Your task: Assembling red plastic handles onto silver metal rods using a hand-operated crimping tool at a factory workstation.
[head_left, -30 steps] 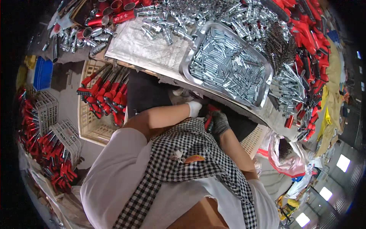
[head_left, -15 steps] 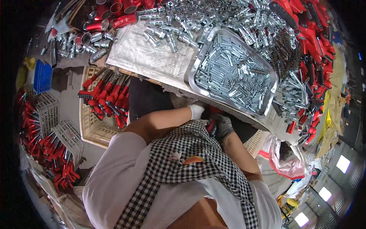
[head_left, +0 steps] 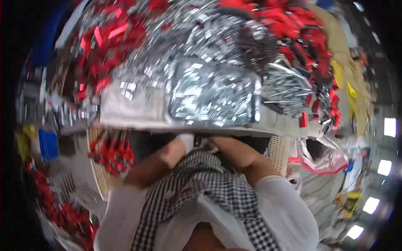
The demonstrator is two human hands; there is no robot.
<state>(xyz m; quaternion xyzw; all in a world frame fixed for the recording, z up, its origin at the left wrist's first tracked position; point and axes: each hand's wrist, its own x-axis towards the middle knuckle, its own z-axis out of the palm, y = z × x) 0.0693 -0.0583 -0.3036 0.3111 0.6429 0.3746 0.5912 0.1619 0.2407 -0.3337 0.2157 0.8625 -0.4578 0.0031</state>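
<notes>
Motion smears the whole view. My left hand (head_left: 185,141), in a white glove or cuff, is low in front of my body at the near edge of the worktable (head_left: 134,111); its fingers are hidden. My right forearm (head_left: 243,155) reaches inward to the same spot, and the right hand itself is lost below the table edge. A small dark shape (head_left: 197,141) lies between the two wrists, too blurred to name. Just beyond the edge sits a metal tray (head_left: 169,102) full of small shiny metal pins and springs.
Heaped metal fittings (head_left: 167,37) and red-handled tools (head_left: 289,21) cover the table's far side. A cream crate (head_left: 98,178) of red-handled tools (head_left: 113,154) stands below left. To the right are another cream basket (head_left: 278,154) and a pink-and-white bag (head_left: 328,163).
My view has turned, so the tray now sits squarer and farther left. The grey-gloved right hand, seen earlier with a dark and red object, has slipped from sight under the table edge.
</notes>
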